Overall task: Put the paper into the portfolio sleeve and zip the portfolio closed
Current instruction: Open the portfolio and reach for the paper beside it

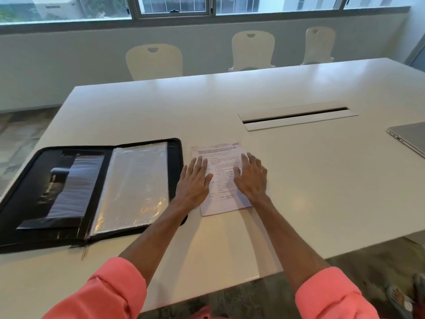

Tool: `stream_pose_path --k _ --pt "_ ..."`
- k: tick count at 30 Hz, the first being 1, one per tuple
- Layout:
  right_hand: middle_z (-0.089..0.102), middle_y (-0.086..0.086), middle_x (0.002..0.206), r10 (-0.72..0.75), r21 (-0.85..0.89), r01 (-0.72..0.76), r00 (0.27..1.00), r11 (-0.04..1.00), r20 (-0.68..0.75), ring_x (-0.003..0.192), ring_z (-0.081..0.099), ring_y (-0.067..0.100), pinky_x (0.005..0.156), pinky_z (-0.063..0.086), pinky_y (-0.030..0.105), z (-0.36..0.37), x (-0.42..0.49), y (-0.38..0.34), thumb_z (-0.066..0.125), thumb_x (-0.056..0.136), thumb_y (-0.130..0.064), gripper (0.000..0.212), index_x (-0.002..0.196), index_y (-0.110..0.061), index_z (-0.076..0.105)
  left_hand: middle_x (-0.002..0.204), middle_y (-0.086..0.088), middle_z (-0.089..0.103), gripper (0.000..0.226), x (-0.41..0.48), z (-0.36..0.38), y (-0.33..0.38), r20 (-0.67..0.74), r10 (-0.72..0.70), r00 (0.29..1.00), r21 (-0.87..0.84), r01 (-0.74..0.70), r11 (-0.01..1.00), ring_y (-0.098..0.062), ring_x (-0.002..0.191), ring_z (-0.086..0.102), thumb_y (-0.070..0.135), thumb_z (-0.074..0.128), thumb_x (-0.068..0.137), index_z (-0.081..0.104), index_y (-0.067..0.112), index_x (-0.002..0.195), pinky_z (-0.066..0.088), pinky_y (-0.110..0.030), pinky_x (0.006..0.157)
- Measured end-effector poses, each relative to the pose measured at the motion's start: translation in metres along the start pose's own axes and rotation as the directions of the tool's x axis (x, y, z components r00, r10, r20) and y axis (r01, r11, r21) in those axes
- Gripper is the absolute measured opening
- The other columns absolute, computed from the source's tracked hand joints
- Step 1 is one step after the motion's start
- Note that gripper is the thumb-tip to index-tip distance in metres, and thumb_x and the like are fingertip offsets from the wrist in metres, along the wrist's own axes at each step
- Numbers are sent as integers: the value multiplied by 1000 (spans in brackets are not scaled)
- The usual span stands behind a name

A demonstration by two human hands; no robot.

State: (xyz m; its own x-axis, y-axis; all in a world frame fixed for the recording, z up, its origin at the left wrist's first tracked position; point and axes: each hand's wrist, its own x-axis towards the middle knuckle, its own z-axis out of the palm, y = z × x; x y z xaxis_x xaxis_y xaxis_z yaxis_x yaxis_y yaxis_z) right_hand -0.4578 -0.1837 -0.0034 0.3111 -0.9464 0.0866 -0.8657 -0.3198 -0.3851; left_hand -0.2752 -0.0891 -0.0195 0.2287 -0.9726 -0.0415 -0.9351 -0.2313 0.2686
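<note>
— Can any writing be read here?
— Not really. The paper [222, 178] carries printed lines and a small logo in its top corner, all too blurred to make out.
— And the portfolio [87, 189]?
— A faint pale imprint runs along its dark inner pocket, also illegible.
</note>
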Motion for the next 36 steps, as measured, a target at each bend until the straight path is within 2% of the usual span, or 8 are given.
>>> stream_pose_path --k 3,8,15,20,26,29,33,36 --pt "48 12 159 78 -1 -78 997 997 12 144 47 33 113 44 54 -2 6 8 52 109 -34 54 157 -11 46 183 0 -15 71 -2 12 4 43 5 999 41 -7 999 -18 169 -16 56 14 116 -7 21 175 -3 -48 139" --pt "55 19 144 135 42 -136 991 990 7 136 50 38 109 44 51 0 19 12 56 106 -36 49 145 -6 56 183 1 -14 71 -1 21 3 33 -10 999 52 8 999 -17 170 -13 57 12 116 -8 23 175 -2 -47 139" --pt "76 17 100 372 511 -405 912 758 171 100 72 36 93 60 45 -12 51 22 74 89 -19 16 91 -3 73 183 1 -17 70 -2 25 2 24 3 1000 64 -4 998 -16 169 -16 55 11 116 -11 23 174 -1 -44 140" --pt "79 14 113 354 633 -428 902 646 249 109 75 35 103 61 52 -16 57 19 75 91 -18 21 108 -6 73 182 1 -20 70 0 28 0 15 13 1000 68 -14 998 -17 168 -19 56 10 116 -12 23 174 -1 -45 140" --pt "69 11 119 185 598 -332 937 730 295 113 70 33 101 62 55 -20 53 13 57 100 -19 25 122 -7 54 182 -5 -21 73 1 30 -2 -2 23 1000 20 -23 1000 -21 169 -18 58 15 115 -13 24 173 1 -47 140" --pt "72 14 121 129 667 -257 963 700 236 107 75 34 94 65 55 -23 51 15 55 108 -22 20 123 -9 51 181 -4 -24 81 0 25 0 -66 32 997 -158 -42 987 -23 169 -17 59 26 115 -23 26 171 -1 -47 139" --pt "78 15 111 74 805 -185 982 564 174 94 81 34 73 68 43 -39 47 17 58 112 -22 22 126 -7 51 184 2 -7 95 12 -4 18 -237 -208 949 -649 5 761 -27 169 11 47 51 113 -21 26 172 16 -50 131" --pt "81 13 107 26 881 -91 996 463 89 93 82 34 74 68 43 -57 44 15 64 110 -26 32 127 -2 50 163 -8 54 96 29 -43 27 -61 -424 903 -961 62 271 -15 125 72 37 66 108 -1 21 176 49 -56 118"
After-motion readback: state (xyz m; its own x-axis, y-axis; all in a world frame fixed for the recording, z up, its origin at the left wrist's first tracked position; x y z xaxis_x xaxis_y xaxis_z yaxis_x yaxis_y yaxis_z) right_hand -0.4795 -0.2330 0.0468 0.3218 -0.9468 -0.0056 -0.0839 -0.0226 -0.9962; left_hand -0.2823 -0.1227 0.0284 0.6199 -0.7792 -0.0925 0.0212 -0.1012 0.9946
